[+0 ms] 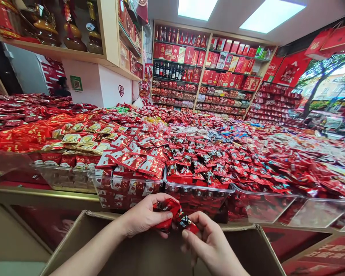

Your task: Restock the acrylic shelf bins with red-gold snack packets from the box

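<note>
Red candy packets [174, 207] are gripped in my left hand [146, 215], its thumb pressed across them. My right hand [208, 239] pinches a small red-and-black candy packet [186, 222] between thumb and forefinger, close against those in the left. Both hands are above an open cardboard box [257, 230], whose inside looks dark. Just beyond them stands a clear plastic bin [199, 188] heaped with similar red-and-black candy packets [194, 165]. How many packets the left hand holds I cannot tell.
Left of that bin, another clear bin [126, 178] holds red-and-white packets [143, 163]. More red packets [276, 168] fill bins to the right. Shelves [211, 57] with bottles and red boxes line the back wall. A wooden display cabinet [103, 38] juts out at upper left.
</note>
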Motion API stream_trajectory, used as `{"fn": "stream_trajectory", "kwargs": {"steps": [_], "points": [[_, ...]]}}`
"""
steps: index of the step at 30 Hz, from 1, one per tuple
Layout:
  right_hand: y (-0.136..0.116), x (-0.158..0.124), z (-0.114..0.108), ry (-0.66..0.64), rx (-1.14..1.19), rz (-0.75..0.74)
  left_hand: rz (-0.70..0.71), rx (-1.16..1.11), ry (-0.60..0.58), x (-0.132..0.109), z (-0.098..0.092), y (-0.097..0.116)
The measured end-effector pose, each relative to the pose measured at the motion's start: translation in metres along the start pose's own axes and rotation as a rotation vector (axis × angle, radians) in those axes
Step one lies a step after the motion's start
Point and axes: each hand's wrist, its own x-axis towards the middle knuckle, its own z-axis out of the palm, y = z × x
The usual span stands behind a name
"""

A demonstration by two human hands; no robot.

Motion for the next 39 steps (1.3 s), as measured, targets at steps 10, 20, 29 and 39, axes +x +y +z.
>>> {"fn": "stream_trajectory", "kwargs": {"steps": [10, 20, 29, 39], "points": [[-0.095, 0.034, -0.06, 0.339, -0.512, -0.509, -0.001, -0.065, 0.002, -0.002, -0.002, -0.003], [-0.174, 0.192, -0.093, 0.297, -0.954, -0.461, -0.001, -0.124, -0.002, -0.002, -0.004, -0.004], [-0.162, 0.217, -0.083, 0.175, -1.123, -0.353, 0.007, -0.153, -0.006, -0.002, -0.007, -0.006], [-0.167, 0.192, -0.07, 0.353, -1.195, -0.459, 0.012, -0.153, -0.026, -0.003, -0.008, -0.005]]}}
